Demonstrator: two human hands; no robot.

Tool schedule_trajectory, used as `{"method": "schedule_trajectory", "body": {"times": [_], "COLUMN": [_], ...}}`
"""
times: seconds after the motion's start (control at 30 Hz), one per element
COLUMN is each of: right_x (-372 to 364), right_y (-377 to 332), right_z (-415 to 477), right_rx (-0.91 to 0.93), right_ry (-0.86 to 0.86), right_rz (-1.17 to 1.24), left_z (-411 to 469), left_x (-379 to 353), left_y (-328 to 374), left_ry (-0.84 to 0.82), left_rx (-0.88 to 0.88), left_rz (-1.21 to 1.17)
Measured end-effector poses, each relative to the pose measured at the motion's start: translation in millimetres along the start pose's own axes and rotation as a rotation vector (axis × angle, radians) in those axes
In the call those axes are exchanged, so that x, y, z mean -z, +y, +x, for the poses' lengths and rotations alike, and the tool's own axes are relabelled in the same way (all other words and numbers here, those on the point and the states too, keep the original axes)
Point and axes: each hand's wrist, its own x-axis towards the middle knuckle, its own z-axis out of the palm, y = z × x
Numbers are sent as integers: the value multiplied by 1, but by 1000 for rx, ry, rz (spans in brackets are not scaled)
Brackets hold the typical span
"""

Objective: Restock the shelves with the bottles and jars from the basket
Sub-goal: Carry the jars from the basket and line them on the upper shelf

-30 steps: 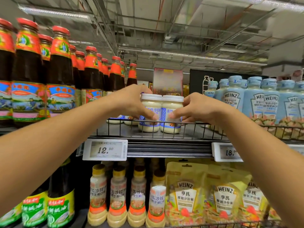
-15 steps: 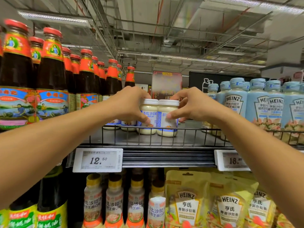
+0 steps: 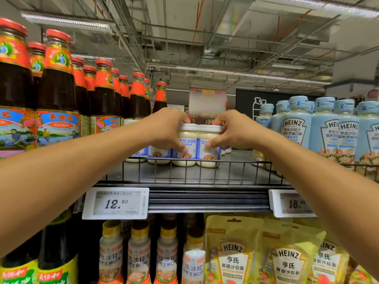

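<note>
Two white-lidded jars of pale salad cream stand side by side on the grey wire-fronted shelf (image 3: 205,175). My left hand (image 3: 166,130) grips the left jar (image 3: 187,154), fingers over its lid and thumb on the blue label. My right hand (image 3: 235,132) grips the right jar (image 3: 208,155) the same way. Both jars touch each other and sit behind the low wire rail. More jars of the same kind (image 3: 158,155) stand to the left, partly hidden by my left hand. The basket is out of view.
Dark sauce bottles with red caps (image 3: 57,95) fill the shelf's left side. Pale blue Heinz bottles (image 3: 297,130) stand at the right. Price tags (image 3: 115,202) hang on the shelf edge. Below are dressing bottles (image 3: 139,257) and yellow Heinz pouches (image 3: 233,259).
Both hands have pushed the two jars deeper onto the shelf, away from the rail. My fingers now reach over the lids.
</note>
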Motion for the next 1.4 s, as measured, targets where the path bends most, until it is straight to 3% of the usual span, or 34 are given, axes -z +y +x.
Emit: {"method": "schedule_trajectory", "body": {"times": [0.43,0.53,0.7,1.07,1.27,1.4], "right_x": [0,0,2,6,0,-5], "right_y": [1,-1,-14,-43,-52,-46], "right_z": [-8,-15,-37,-119,-180,-224], "right_rx": [27,13,58,49,34,-5], "right_ry": [-43,-15,186,454,484,497], "right_rz": [-53,-44,-16,222,450,520], "left_z": [-9,-17,-38,-94,-133,-155], "left_x": [6,11,15,13,2,-15], "left_y": [4,8,29,63,79,100], "left_ry": [-44,38,234,430,368,238], "left_rx": [19,7,-75,-112,-149,-183], "left_rz": [9,-47,-148,-674,-975,-1144]}}
